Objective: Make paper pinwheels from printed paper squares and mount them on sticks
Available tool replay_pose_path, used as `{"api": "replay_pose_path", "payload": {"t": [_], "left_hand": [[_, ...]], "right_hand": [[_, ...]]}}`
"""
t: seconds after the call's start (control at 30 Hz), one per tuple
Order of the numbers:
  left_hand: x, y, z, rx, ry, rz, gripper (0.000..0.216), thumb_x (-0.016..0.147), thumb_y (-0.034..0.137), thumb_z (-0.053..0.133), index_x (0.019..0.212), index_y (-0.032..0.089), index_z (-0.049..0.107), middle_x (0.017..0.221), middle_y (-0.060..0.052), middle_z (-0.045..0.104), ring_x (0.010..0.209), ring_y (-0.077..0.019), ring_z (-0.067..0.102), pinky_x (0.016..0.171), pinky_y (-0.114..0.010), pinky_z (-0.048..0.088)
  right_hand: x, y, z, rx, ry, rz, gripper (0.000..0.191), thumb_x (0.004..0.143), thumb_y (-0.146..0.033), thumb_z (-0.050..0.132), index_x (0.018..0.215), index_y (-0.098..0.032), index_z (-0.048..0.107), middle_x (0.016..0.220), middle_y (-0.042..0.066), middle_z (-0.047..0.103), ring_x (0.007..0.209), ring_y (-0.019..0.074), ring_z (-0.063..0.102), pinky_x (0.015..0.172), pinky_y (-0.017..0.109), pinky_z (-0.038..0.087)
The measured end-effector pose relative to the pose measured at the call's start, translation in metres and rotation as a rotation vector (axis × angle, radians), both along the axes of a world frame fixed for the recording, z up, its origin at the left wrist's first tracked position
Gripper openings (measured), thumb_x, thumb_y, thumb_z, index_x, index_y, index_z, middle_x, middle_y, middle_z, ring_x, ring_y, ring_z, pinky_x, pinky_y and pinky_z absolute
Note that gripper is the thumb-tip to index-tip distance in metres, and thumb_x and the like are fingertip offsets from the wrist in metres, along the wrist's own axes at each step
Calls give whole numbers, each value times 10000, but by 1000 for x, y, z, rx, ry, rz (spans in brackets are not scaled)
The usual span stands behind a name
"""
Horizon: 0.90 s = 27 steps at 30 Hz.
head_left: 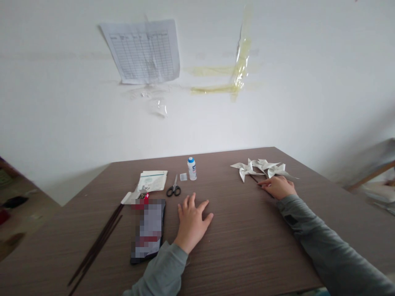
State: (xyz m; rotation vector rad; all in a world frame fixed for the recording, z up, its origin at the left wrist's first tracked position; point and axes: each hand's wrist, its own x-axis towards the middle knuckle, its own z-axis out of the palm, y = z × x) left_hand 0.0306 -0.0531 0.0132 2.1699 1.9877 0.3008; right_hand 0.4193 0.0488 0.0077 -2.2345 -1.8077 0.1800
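Observation:
My left hand lies flat on the brown table with its fingers spread, holding nothing, just right of a dark phone. My right hand rests further right with fingers curled down on a thin dark stick, beside several white paper pinwheels at the table's far right. What the fingers grip beyond the stick is hard to tell. Black-handled scissors and a small white glue bottle with a blue cap stand ahead of my left hand.
Long dark sticks lie at the front left. A white packet sits by the scissors. A printed sheet and yellowed tape hang on the white wall behind. A second table stands at the left.

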Motion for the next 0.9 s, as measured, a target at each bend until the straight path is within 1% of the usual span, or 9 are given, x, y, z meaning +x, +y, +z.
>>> {"api": "replay_pose_path", "payload": {"t": [0.2,0.33,0.4,0.53,0.67,0.73,0.8,0.83,0.9], "left_hand": [[-2,1,-5,33,-3,-13,562,1173,372,884,1734,407,894,2007,-184,645,1869,-545,569,1534,-879,439],[-2,1,-5,29,10,-12,558,1180,373,876,1737,395,892,2015,-190,634,1873,-536,567,1536,-870,441],[-2,1,-4,23,13,-14,556,1184,371,871,1739,394,891,2018,-192,630,1876,-534,568,1538,-870,439],[-1,1,-2,8,8,-12,558,1188,358,868,1745,380,887,2032,-206,610,1887,-541,557,1549,-870,420],[-1,1,-3,19,12,-15,562,1186,367,874,1748,391,884,2030,-196,614,1887,-542,556,1546,-881,417],[-2,1,-5,17,15,-26,564,1194,367,861,1757,391,876,2019,-195,630,1880,-539,566,1544,-885,421],[-3,2,-7,12,16,-42,566,1205,367,840,1770,389,865,2002,-193,651,1867,-538,582,1536,-894,428],[-4,2,-9,13,19,-50,566,1211,372,830,1776,391,860,1995,-188,661,1859,-538,590,1531,-901,433],[-7,3,-14,31,31,-66,563,1218,390,817,1780,400,855,1990,-178,670,1844,-537,604,1518,-911,446]], "right_hand": [[2,2,-6,33,24,12,231,1093,-268,847,1184,-316,1054,1266,171,968,1514,522,796,1341,763,590],[5,5,-17,138,11,61,250,1074,-190,821,1132,-294,1041,1113,173,951,1362,506,846,1268,822,585],[7,7,-23,158,2,74,279,1069,-158,802,1123,-297,1038,1065,165,946,1312,491,861,1267,850,566],[9,11,-30,151,-28,70,269,1071,-163,805,1117,-305,1028,1070,155,951,1285,480,872,1272,901,557],[7,11,-31,158,-21,63,247,1076,-193,818,1134,-303,1031,1076,153,952,1293,495,868,1282,933,548],[4,10,-31,209,-12,64,250,1095,-237,805,1160,-323,1030,1122,141,964,1306,488,867,1280,903,579],[-3,10,-31,300,-1,93,267,1113,-277,774,1181,-344,1024,1188,124,971,1309,465,871,1243,820,652],[-9,10,-32,348,9,128,282,1117,-284,758,1196,-348,1021,1225,121,972,1314,453,873,1219,770,685],[-25,11,-33,402,29,250,311,1125,-280,738,1241,-329,1022,1276,139,971,1318,441,880,1193,686,722]]}}
